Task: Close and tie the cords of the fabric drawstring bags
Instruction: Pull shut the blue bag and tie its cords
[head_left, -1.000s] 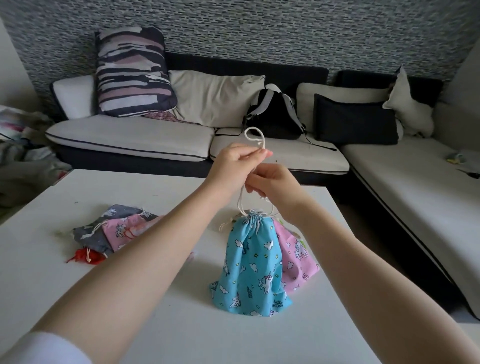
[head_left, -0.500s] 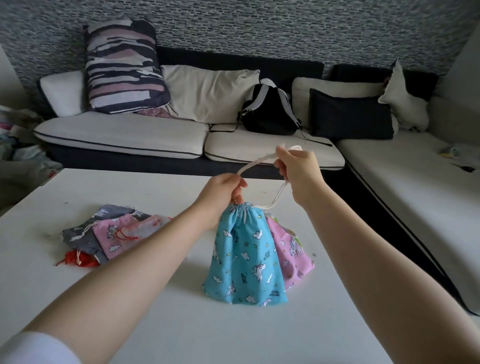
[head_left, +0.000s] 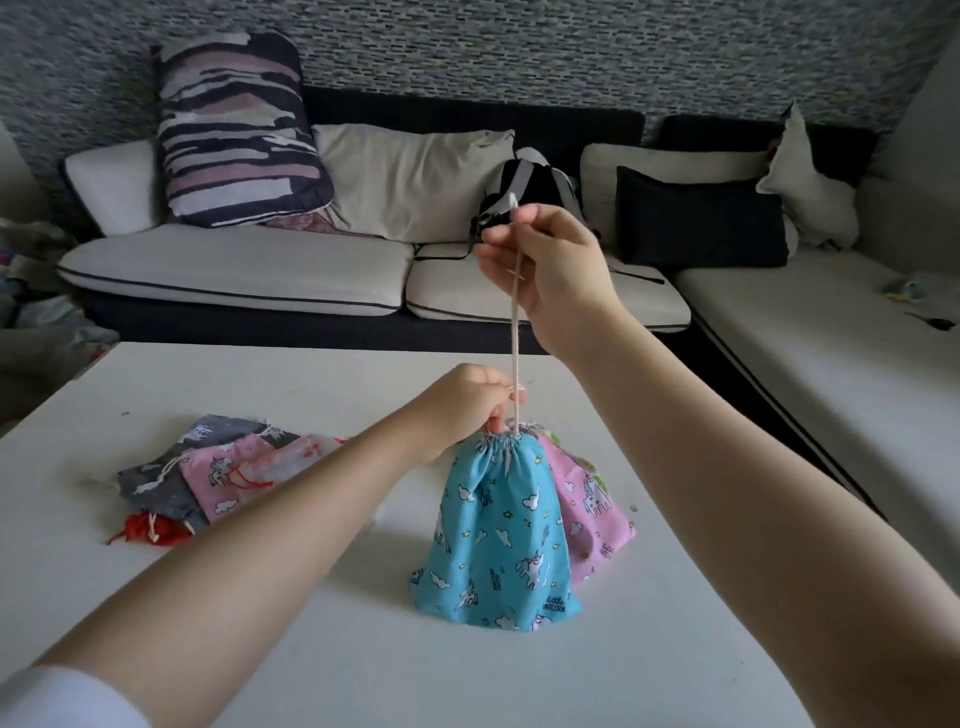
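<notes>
Blue bag stands on the white table, mouth gathered, pink bag just behind. Cord runs taut, near vertical. Your left hand pinches the neck; your right hand grips the cord's upper end. Keep the neck pinned, pull straight up, then knot close to the gathers.

White worktop in front, dark L-shaped sofa with cream seat cushions, striped pillow, black pillow, black backpack, grey speckled wall, possibly heaped laundry at left, soft daylight
</notes>
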